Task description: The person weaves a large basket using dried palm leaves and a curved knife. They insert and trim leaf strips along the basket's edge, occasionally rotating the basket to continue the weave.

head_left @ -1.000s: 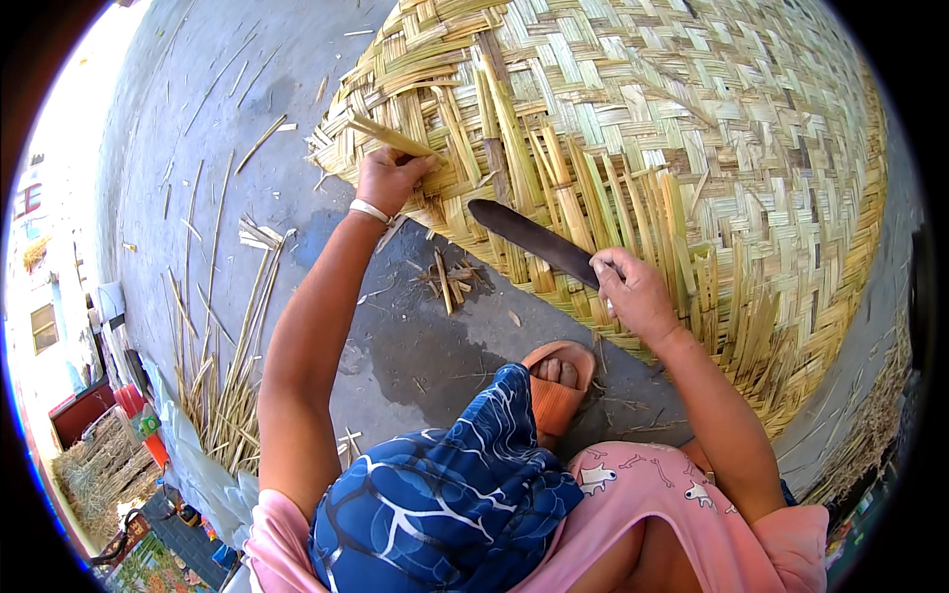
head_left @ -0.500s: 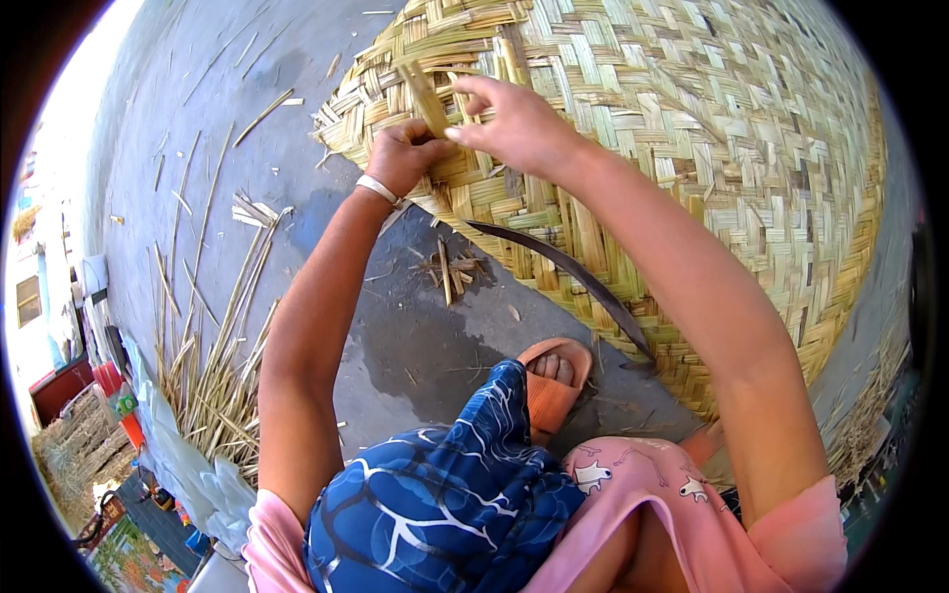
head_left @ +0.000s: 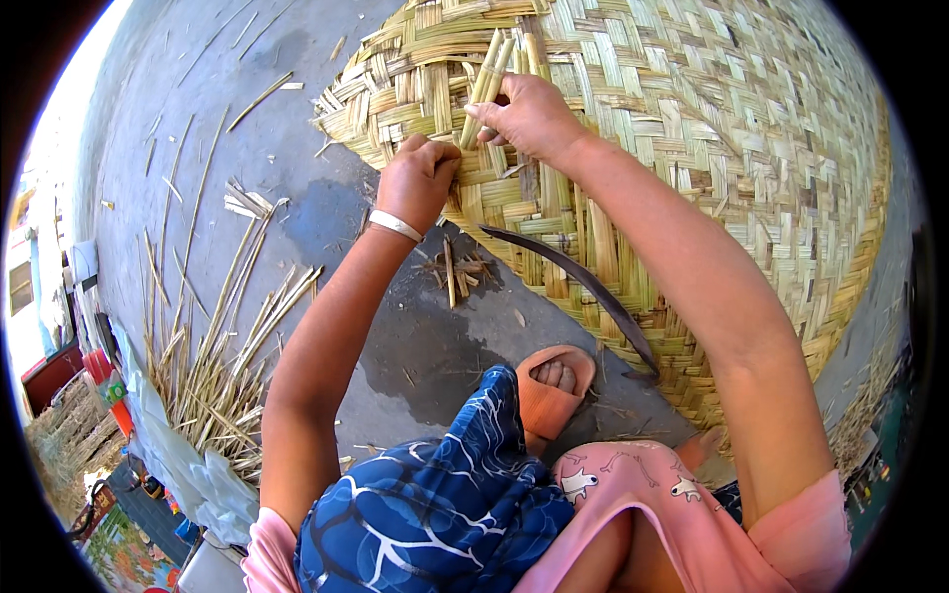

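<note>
A large woven reed mat lies on the floor, its near-left edge at my hands. My right hand, above the mat, is closed round a few short reed strips that stick up past the thumb. Just left of it and a little nearer, my left hand is closed in a pinch at the mat's edge. Its fingertips are turned away, so what they grip is hidden. A dark curved blade, sickle-like, rests along the mat's near edge below my right forearm.
Loose dry reeds fan out at left beside crumpled pale plastic sheeting. Small reed scraps lie on the damp grey floor. My foot in an orange sandal stands near the mat's edge. More straw litters the far right.
The upright reed strips that stood between my hands are now farther right, gripped in my right hand, whose fingers were looser before. My left hand has shifted slightly right and nearer.
</note>
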`<act>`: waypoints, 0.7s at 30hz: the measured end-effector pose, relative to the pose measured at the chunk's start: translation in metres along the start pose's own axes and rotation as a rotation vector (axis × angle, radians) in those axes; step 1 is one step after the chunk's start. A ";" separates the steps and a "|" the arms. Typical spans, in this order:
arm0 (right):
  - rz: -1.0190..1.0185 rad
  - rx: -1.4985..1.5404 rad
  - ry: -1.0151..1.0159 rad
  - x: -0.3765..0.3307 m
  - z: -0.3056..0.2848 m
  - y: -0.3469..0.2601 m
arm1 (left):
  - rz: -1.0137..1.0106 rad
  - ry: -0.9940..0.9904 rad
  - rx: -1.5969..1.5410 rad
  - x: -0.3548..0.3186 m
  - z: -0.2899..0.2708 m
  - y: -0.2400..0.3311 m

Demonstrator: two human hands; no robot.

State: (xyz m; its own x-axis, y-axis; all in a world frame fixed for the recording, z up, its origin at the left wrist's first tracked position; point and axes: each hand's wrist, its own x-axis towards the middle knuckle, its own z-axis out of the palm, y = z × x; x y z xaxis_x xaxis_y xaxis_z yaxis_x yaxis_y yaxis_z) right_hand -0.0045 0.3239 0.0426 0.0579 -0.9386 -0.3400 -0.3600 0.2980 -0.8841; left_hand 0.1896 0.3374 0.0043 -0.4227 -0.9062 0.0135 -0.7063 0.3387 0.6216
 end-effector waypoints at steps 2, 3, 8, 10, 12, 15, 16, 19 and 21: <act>-0.004 0.016 0.010 0.002 0.002 0.007 | 0.015 -0.006 0.018 -0.001 0.000 0.002; -0.005 0.024 0.015 0.003 0.003 0.011 | 0.036 0.003 0.039 -0.002 0.001 0.003; -0.051 0.133 0.070 0.005 0.009 0.022 | 0.011 -0.018 0.053 0.000 0.003 0.004; -0.053 0.141 0.074 0.006 0.010 0.023 | -0.016 -0.033 0.105 0.004 0.004 0.007; -0.059 0.162 0.082 0.007 0.011 0.026 | -0.052 -0.048 0.137 0.008 0.005 0.012; -0.067 0.119 0.051 0.009 0.007 0.024 | -0.114 -0.086 0.150 0.012 0.005 0.016; -0.064 0.130 0.029 0.010 0.006 0.023 | -0.130 -0.104 0.151 0.013 0.005 0.016; -0.048 0.144 -0.039 0.017 0.004 0.020 | -0.142 -0.112 0.129 0.014 0.006 0.014; -0.030 0.124 -0.088 0.022 0.004 0.017 | -0.141 -0.102 0.119 0.013 0.006 0.014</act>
State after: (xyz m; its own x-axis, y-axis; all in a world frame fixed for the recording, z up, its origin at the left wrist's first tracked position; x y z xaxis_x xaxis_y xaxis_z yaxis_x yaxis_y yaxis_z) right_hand -0.0057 0.3093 0.0193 0.1505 -0.9303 -0.3345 -0.2398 0.2940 -0.9253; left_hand 0.1715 0.3320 0.0086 -0.3658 -0.9185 -0.1500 -0.8221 0.2434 0.5147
